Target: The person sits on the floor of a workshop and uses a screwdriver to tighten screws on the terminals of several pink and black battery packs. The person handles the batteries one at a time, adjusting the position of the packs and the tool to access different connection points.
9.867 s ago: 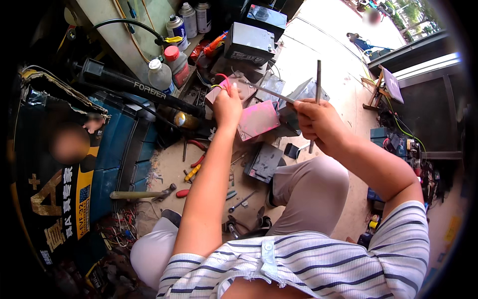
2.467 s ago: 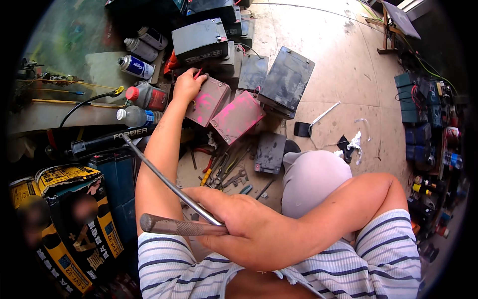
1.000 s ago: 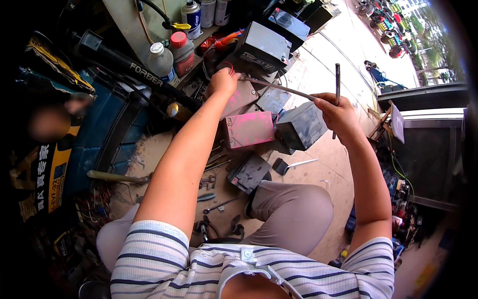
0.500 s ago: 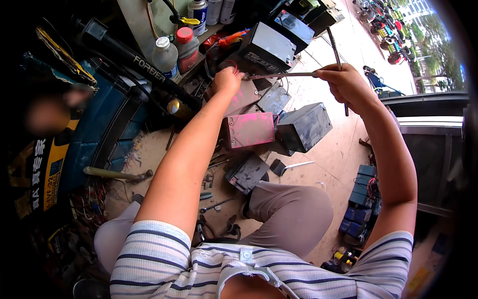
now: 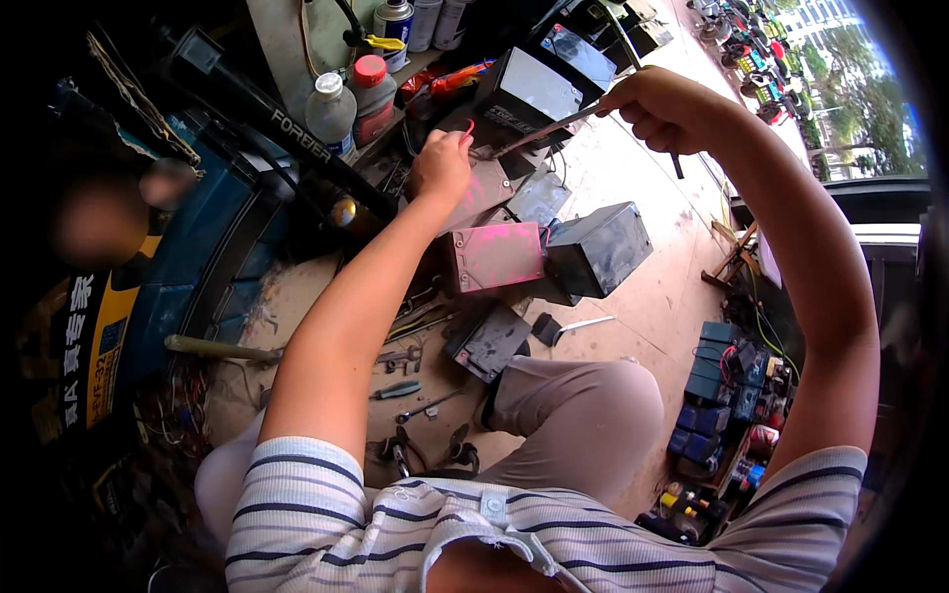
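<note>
My right hand (image 5: 657, 109) is closed around the crossbar of a metal T-handle wrench (image 5: 547, 129). The wrench's thin shaft slants down to the left, to the top of a dusty, pink-stained battery (image 5: 486, 190). At that battery's far end my left hand (image 5: 442, 168) is closed in a pinch, with a short red wire (image 5: 471, 127) curling out between its fingers. The wrench tip lies close beside these fingertips; its exact contact is hard to see. Nearer stand a second pink-stained battery (image 5: 497, 259) and a tilted dark grey battery (image 5: 600, 252).
Behind the wrench stands a large black battery (image 5: 524, 94). Bottles with a red cap (image 5: 371, 71) and a white cap (image 5: 329, 87) stand at the back left. Pliers (image 5: 396, 390), a hammer (image 5: 222, 348) and a small black battery (image 5: 488, 341) lie nearer. More batteries (image 5: 702, 432) sit at right.
My right hand has moved up and to the left, swinging the wrench's crossbar round and tilting its shaft more steeply. My left hand stays nearly in place at the battery.
</note>
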